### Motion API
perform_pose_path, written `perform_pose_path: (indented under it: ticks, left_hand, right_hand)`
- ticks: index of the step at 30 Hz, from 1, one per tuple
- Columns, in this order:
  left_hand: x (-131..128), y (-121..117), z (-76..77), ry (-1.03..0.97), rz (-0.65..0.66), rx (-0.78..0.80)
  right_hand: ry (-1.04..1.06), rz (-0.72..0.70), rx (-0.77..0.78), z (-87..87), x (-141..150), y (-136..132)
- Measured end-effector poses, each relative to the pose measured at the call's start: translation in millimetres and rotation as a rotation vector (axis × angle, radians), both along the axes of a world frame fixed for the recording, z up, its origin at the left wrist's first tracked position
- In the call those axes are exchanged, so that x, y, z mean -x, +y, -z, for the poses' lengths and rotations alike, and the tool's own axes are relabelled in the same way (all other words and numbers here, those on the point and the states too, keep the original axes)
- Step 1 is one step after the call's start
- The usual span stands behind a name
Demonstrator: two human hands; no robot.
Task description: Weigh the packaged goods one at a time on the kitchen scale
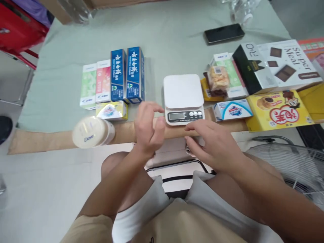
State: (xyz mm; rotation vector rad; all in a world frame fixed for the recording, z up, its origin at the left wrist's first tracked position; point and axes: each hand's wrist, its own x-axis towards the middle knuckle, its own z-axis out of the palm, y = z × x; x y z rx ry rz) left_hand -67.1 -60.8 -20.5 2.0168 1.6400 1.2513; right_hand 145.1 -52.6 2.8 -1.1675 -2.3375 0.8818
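Note:
A white digital kitchen scale [183,91] stands near the table's front edge with nothing on its platform, its display and buttons facing me. Just left of it hovers my left hand [149,126], loosely curled, with a gap between thumb and forefinger and nothing held. My right hand [212,143] is at the scale's front right corner, thumb and fingers apart; whether a fingertip touches the scale is hard to tell. Left of the scale are two blue toothpaste boxes [118,74], a green-and-white box [88,86], a pink-and-white box [103,81] and a yellow soap box [112,110].
A Dove jar [89,131] is at the front left edge. To the right are a blue-and-white soap box [232,110], a packaged snack [218,78], a yellow snack box [280,110] and a Super Meal box [288,64]. A phone [224,33] lies farther back. A fan [293,162] stands low right.

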Motion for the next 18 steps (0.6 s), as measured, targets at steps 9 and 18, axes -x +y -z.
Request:
perform_pose_path:
  ticks: [9,18]
  left_hand:
    - [57,-13,-1.7,0.239,-0.457,0.545]
    - [50,-24,-23.0,0.177,-0.299,0.671]
  right_hand:
    - [0.117,-0.105,0.177,10.2,104,-6]
    - [0.083,-0.028,0.214,27.1,141,2]
